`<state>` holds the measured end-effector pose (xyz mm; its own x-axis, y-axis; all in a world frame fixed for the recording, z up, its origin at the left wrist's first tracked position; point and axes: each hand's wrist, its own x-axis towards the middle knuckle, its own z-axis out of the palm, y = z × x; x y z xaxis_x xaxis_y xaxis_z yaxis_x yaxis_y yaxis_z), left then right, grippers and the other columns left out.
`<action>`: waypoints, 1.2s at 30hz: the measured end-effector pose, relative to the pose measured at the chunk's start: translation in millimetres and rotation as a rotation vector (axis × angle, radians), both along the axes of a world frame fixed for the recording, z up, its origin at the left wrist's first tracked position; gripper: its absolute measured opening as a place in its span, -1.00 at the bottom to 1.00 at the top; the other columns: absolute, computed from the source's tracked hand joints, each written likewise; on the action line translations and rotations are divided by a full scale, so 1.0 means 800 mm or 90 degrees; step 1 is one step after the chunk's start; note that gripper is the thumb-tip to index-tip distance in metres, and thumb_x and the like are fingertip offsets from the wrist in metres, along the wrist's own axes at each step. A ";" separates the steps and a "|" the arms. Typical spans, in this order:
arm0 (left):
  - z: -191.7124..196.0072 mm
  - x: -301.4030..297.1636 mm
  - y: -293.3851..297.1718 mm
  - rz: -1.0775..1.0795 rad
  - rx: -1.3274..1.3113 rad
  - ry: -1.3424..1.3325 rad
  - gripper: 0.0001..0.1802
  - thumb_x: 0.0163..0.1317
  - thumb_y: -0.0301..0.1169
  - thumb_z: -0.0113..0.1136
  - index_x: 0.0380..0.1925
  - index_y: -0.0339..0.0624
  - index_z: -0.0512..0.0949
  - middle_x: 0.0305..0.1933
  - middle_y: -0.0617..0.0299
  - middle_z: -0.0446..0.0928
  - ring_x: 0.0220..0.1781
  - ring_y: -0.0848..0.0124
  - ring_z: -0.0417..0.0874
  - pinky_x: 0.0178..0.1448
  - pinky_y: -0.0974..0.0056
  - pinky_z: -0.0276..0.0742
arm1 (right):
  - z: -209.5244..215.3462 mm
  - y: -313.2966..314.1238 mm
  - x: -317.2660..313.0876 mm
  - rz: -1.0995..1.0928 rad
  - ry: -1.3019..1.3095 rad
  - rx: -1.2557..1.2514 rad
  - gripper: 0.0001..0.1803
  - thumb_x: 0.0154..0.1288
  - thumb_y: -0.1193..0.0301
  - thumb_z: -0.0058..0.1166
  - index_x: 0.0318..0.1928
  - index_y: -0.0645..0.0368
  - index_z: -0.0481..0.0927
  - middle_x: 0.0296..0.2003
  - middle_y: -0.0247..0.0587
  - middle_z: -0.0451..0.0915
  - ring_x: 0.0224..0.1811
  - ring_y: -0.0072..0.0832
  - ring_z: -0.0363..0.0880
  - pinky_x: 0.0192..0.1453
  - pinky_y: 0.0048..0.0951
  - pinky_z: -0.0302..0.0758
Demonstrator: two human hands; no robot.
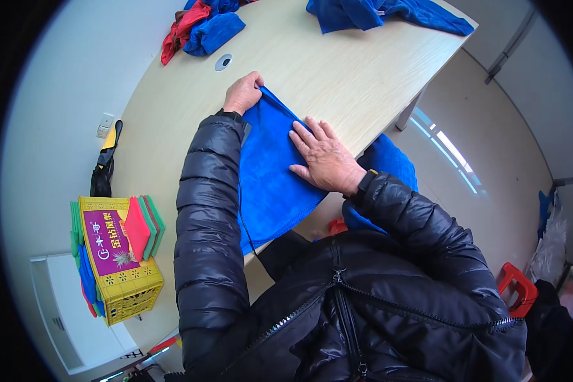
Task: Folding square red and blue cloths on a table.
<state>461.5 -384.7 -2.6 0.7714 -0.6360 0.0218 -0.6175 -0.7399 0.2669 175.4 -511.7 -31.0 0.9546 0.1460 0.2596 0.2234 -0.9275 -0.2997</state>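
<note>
A blue cloth (270, 169) lies spread on the light wooden table (312, 63), its near end reaching the table's front edge. At its far left corner, my left hand (243, 93) pinches the cloth between thumb and fingers. My right hand (328, 158) rests flat on the cloth's right side, fingers stretched out near the far edge, which looks folded over. A thin dark cord runs down the cloth's left part beside my left sleeve.
Blue and red cloths (213, 32) are heaped at the far left; more blue cloths (375, 13) lie far right. A yellow crate (130, 296) with folded cloths stands left. Blue fabric (388, 165) hangs below the table's right edge. A red stool (517, 290) is on the floor.
</note>
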 end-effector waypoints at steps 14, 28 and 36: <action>-0.011 -0.031 -0.015 0.130 -0.088 -0.204 -0.75 0.14 -0.28 0.39 -0.27 -0.14 0.59 -0.33 0.18 0.64 -0.20 0.33 0.69 -0.08 0.21 0.58 | -0.003 -0.003 -0.003 -0.005 0.001 0.000 -0.18 0.46 -0.13 -0.08 0.48 0.23 0.28 0.52 0.01 0.18 0.61 0.00 0.01 0.66 -0.02 -0.09; 0.010 -0.178 0.268 -0.024 -0.080 -0.014 -0.44 0.45 -0.08 0.13 0.24 -0.29 0.48 0.31 -0.15 0.47 0.36 -0.01 0.48 0.39 0.09 0.40 | -0.002 0.002 0.003 0.009 -0.010 -0.003 -0.18 0.47 -0.13 -0.10 0.48 0.21 0.28 0.53 0.00 0.17 0.62 -0.02 0.00 0.67 -0.02 -0.12; -0.026 -0.257 0.356 0.160 0.067 -0.086 -0.27 0.50 -0.02 0.03 0.47 -0.29 0.22 0.55 -0.22 0.17 0.61 -0.07 0.12 0.60 0.05 0.11 | -0.003 0.003 0.003 0.000 -0.005 -0.052 -0.19 0.50 -0.15 -0.16 0.50 0.19 0.26 0.54 0.00 0.16 0.62 -0.04 -0.01 0.67 -0.03 -0.14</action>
<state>256.0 -99.8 -23.3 0.8994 -0.4298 0.0797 -0.4364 -0.8932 0.1085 177.5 -509.2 -33.0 0.9527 0.1666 0.2542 0.2249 -0.9490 -0.2210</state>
